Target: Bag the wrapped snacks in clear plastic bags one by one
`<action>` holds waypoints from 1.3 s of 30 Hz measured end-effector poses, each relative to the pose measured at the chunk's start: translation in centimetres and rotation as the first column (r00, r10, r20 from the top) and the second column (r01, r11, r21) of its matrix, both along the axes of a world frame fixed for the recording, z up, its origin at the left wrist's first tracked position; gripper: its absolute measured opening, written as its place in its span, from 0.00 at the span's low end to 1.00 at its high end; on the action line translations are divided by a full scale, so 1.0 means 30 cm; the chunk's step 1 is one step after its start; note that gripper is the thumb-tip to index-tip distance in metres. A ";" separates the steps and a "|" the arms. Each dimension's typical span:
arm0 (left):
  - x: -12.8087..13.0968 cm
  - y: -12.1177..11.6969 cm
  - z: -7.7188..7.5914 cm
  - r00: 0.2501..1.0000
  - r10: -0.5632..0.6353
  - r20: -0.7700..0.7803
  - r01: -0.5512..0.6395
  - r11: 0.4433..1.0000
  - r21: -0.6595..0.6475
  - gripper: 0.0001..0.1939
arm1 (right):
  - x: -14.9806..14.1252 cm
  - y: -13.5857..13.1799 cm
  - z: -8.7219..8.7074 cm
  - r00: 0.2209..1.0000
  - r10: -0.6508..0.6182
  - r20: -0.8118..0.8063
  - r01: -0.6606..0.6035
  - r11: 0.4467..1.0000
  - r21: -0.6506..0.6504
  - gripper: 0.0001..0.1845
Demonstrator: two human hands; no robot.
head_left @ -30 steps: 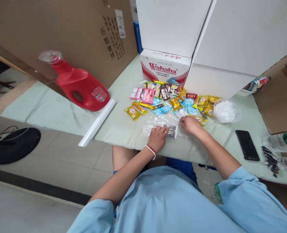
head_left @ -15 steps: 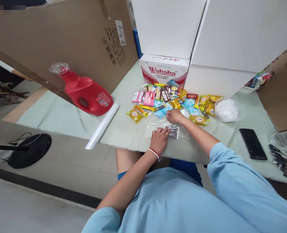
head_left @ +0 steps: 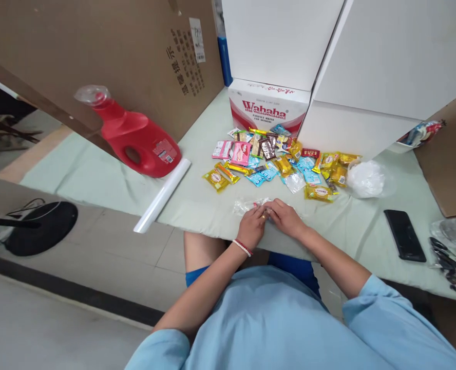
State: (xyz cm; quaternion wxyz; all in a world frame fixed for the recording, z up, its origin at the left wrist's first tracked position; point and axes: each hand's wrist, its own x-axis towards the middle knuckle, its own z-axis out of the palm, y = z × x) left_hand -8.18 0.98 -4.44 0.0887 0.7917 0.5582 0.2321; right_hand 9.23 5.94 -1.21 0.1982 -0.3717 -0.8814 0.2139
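Two hands: both meet at the near edge of the tabletop, touching each other over a clear plastic bag
Left hand: fingers curled down onto the bag, its grip narrow and pinching the plastic; a beaded bracelet sits on the wrist just behind it
Right hand: grip closed to a pinch on the same bag, fingertips against those of the left hand; whether a sweet is held inside the pinch I cannot tell
Clear plastic bag: lies flat under both grips, crumpled, its free end sticking out to the left of the left hand
Beyond the grips: a spread of small wrapped sweets, yellow, blue, pink and brown, near but apart from the hands; one yellow packet lies at the left edge of the spread, another just ahead and right of the right hand
Right of the spread: a crumpled white plastic bag; further right, well apart from the right hand, a black phone lying flat
Left of the left hand: a white roll lying slantwise over the tabletop's edge; past it a red jug on its side
Farthest: a Wahaha carton behind the sweets, with white boxes beside it
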 end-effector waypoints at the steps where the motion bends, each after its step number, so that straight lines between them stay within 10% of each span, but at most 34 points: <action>1: -0.017 -0.009 -0.016 0.996 0.008 0.087 -0.010 1.000 0.027 0.18 | -0.002 -0.012 -0.024 1.000 0.007 -0.031 -0.007 1.000 0.006 0.19; 6: -0.131 -0.018 -0.036 0.850 0.194 0.490 -0.227 0.974 0.008 0.14 | -0.017 -0.039 -0.092 0.997 0.043 0.060 -0.046 0.998 0.053 0.21; 11: -0.207 0.097 0.034 0.609 0.604 0.514 -0.632 0.761 -0.146 0.14 | -0.024 -0.034 -0.090 0.996 0.026 0.080 -0.025 1.000 -0.008 0.21; 17: -0.187 0.133 0.085 0.859 0.486 0.160 -0.415 0.845 -0.337 0.07 | -0.016 -0.014 -0.066 1.000 0.017 0.007 -0.016 0.992 -0.125 0.21; 25: -0.017 0.104 0.139 0.755 0.400 0.520 -0.143 0.874 -0.464 0.07 | -0.023 -0.032 -0.058 0.996 0.022 -0.091 -0.029 0.996 -0.087 0.21; 30: 0.065 0.088 0.131 0.915 0.181 0.361 -0.067 0.949 -0.307 0.11 | 0.080 -0.064 -0.010 0.961 0.098 -0.259 -0.143 0.976 -0.163 0.18; 36: 0.112 0.013 0.121 0.988 0.011 -0.156 -0.027 0.994 -0.102 0.17 | 0.218 -0.047 0.013 0.838 -0.541 -0.075 0.526 0.836 -0.157 0.21; 39: 0.128 -0.005 0.112 0.968 0.019 -0.249 -0.037 0.997 -0.068 0.19 | 0.209 -0.054 -0.009 0.782 -0.598 0.176 0.611 0.791 -0.030 0.21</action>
